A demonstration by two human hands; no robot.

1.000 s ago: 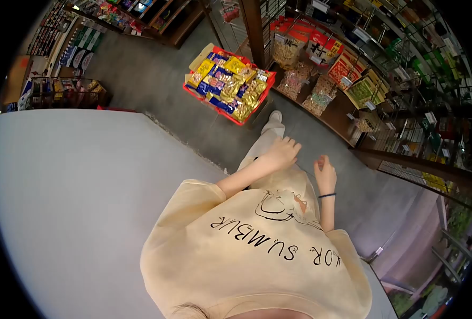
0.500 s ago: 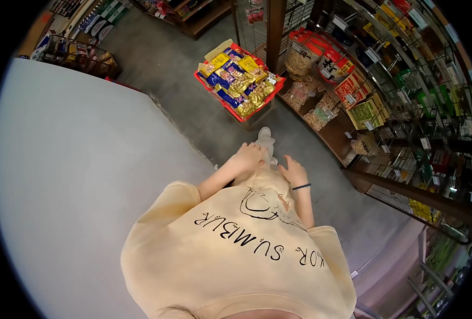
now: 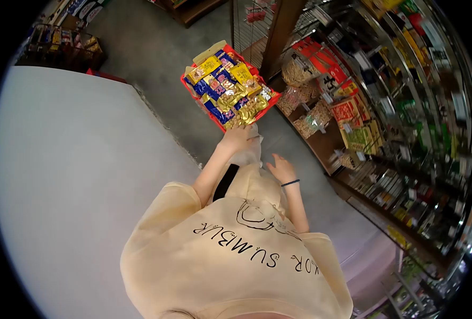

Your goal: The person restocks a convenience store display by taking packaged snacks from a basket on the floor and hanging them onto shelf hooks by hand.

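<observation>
My left hand (image 3: 239, 137) is stretched forward just below the near edge of a red basket (image 3: 187, 84); its fingers are apart and nothing shows in it. Whether the fingertips touch the basket I cannot tell. Blue, yellow and gold snack packets (image 3: 220, 87) fill the basket. Over my trouser leg, to the right and lower, hangs my right hand (image 3: 282, 167), its fingers loosely spread, holding nothing. A dark band (image 3: 290, 183) circles that wrist.
A pale wall (image 3: 81, 181) fills the left side. Shelves with bagged nuts (image 3: 298, 72) and boxed snacks (image 3: 347, 114) line the right. A dark rack with packets (image 3: 60, 45) stands at the upper left, beyond the grey floor (image 3: 140, 48).
The basket now appears nearer my body and larger. My left hand has moved forward to its near edge. My right hand has shifted slightly left, and the shelves have turned in view.
</observation>
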